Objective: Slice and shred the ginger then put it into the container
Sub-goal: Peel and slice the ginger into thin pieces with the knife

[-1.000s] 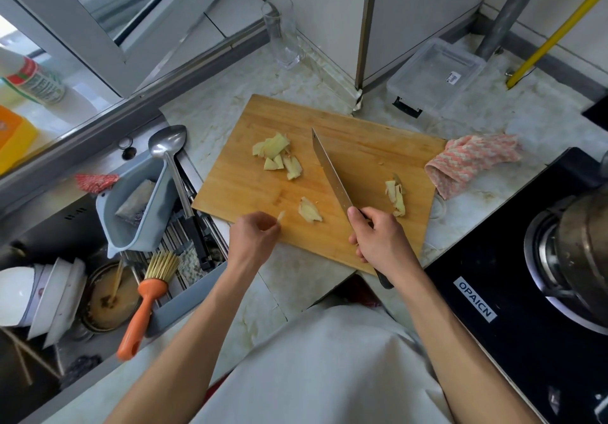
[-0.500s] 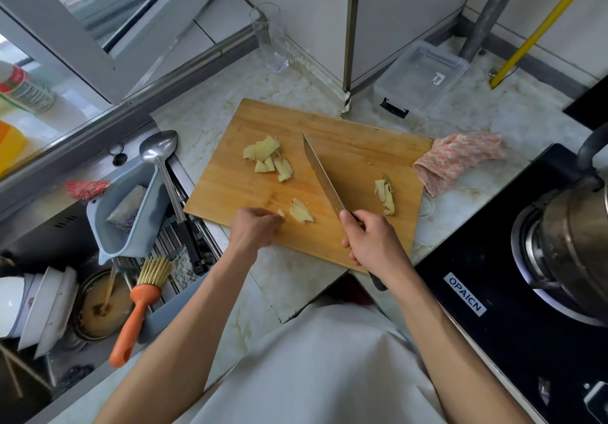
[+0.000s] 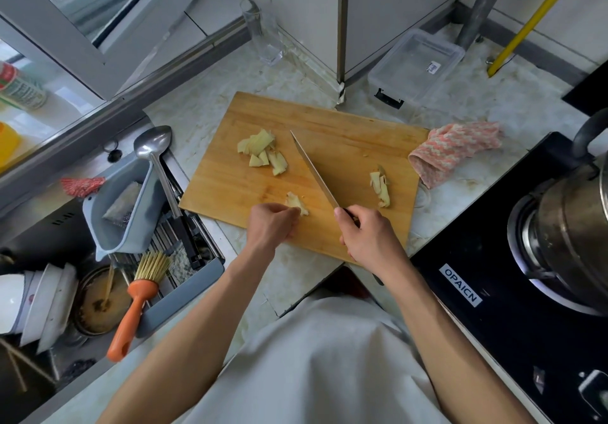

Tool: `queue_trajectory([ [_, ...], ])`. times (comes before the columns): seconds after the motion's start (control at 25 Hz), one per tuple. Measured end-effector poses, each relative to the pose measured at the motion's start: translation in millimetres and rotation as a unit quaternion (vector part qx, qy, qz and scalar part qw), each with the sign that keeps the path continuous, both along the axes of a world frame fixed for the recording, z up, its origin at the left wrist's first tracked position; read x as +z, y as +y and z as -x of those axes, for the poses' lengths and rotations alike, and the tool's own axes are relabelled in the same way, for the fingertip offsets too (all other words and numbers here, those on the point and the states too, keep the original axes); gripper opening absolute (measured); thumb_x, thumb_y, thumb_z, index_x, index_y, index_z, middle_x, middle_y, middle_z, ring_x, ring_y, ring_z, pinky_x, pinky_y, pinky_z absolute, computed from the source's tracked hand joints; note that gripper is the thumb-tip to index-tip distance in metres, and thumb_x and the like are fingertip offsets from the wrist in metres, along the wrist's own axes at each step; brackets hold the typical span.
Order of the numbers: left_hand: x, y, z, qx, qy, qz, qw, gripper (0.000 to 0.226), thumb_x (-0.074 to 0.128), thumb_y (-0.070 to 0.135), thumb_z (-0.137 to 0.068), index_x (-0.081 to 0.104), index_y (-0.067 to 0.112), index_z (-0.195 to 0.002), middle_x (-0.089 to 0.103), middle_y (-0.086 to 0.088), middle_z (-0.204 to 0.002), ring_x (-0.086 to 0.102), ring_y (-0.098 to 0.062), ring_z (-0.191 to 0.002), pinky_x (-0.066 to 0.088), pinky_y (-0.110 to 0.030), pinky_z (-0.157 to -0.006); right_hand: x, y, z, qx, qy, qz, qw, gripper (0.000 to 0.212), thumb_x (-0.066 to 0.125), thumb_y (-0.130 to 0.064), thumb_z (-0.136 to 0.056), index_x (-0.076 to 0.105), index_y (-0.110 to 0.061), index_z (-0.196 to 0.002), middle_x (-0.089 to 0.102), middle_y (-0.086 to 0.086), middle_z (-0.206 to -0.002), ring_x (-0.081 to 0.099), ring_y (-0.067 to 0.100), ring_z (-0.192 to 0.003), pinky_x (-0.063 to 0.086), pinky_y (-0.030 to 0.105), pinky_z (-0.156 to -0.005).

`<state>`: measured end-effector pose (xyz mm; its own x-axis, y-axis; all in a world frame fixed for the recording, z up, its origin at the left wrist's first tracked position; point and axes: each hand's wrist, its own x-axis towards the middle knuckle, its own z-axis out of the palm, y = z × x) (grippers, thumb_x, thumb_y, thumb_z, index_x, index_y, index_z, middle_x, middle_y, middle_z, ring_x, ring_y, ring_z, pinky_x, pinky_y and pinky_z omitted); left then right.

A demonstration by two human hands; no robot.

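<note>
Left hand (image 3: 271,223) curled, pinching ginger piece (image 3: 297,204); right hand (image 3: 368,237) gripping knife (image 3: 314,171), blade angled forward.

White rectangular sticker (image 3: 460,285) on the glossy black glass stove top (image 3: 493,325), near its front left corner: the brand "OPAICN" in dark capitals. Small white label (image 3: 432,67) on the clear rectangular plastic container (image 3: 416,65): print too small to read. Red, white and green label of the plastic bottle (image 3: 19,89) behind the window glass: lettering illegible.
</note>
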<state>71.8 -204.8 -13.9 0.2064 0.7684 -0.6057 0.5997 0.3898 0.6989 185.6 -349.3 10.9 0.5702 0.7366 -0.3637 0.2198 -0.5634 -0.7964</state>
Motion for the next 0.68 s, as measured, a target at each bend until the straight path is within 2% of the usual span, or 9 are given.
queue_trajectory([
  [0.08,-1.7,2.8,6.1,0.013,0.003,-0.012,1.000,0.016,0.071,0.017,-0.088,0.072,0.005,-0.077,0.069,-0.011,-0.069,0.063,-0.021,-0.059,0.060,-0.037,-0.066,1.6,-2.0,-0.1,0.011,-0.001,0.001,1.000,0.044,0.045,-0.042,-0.104,0.061,-0.005,-0.088,0.067,0.018,-0.075,0.061,0.035,-0.065,0.052,0.047,-0.062],
  [0.2,-3.5,3.3,12.3,0.055,-0.016,0.006,0.998,0.015,0.063,0.005,-0.088,0.068,0.001,-0.075,0.063,-0.013,-0.072,0.058,-0.024,-0.061,0.054,-0.033,-0.064,5.0,-2.7,0.6,0.037,0.004,0.006,0.999,0.045,0.045,-0.041,-0.104,0.059,-0.002,-0.086,0.068,0.020,-0.076,0.061,0.036,-0.068,0.051,0.046,-0.061],
  [0.4,-6.4,1.9,6.5,0.047,-0.018,0.001,0.999,0.017,0.058,0.004,-0.081,0.071,0.009,-0.071,0.066,-0.009,-0.065,0.061,-0.024,-0.063,0.059,-0.048,-0.078,8.6,4.7,5.7,0.076,-0.004,0.018,0.997,0.047,0.046,-0.042,-0.103,0.057,0.000,-0.085,0.068,0.020,-0.078,0.061,0.036,-0.074,0.049,0.044,-0.062],
  [0.48,-7.7,2.3,4.3,0.043,-0.024,-0.005,0.999,0.016,0.060,0.006,-0.080,0.072,0.013,-0.071,0.066,-0.006,-0.062,0.062,-0.024,-0.064,0.058,-0.049,-0.079,7.9,8.4,7.4,0.094,-0.010,0.017,0.995,0.047,0.046,-0.043,-0.102,0.057,-0.002,-0.083,0.067,0.019,-0.076,0.061,0.035,-0.072,0.049,0.044,-0.061],
  [0.6,-10.0,3.4,4.0,0.046,-0.030,-0.002,0.999,0.011,0.062,0.009,-0.084,0.072,0.012,-0.089,0.070,-0.007,-0.071,0.065,-0.023,-0.069,0.060,-0.046,-0.082,7.4,10.5,8.1,0.111,-0.021,0.014,0.994,0.045,0.047,-0.043,-0.101,0.056,-0.005,-0.079,0.065,0.016,-0.071,0.059,0.033,-0.068,0.048,0.043,-0.061],
  [0.68,-9.6,3.0,6.5,0.030,-0.025,-0.016,0.999,0.019,0.062,0.013,-0.088,0.070,0.008,-0.104,0.072,-0.009,-0.087,0.068,-0.025,-0.079,0.060,-0.042,-0.081,7.0,7.5,6.6,0.102,-0.021,0.009,0.995,0.045,0.048,-0.042,-0.101,0.055,-0.004,-0.080,0.065,0.017,-0.072,0.059,0.033,-0.069,0.049,0.043,-0.063],
])
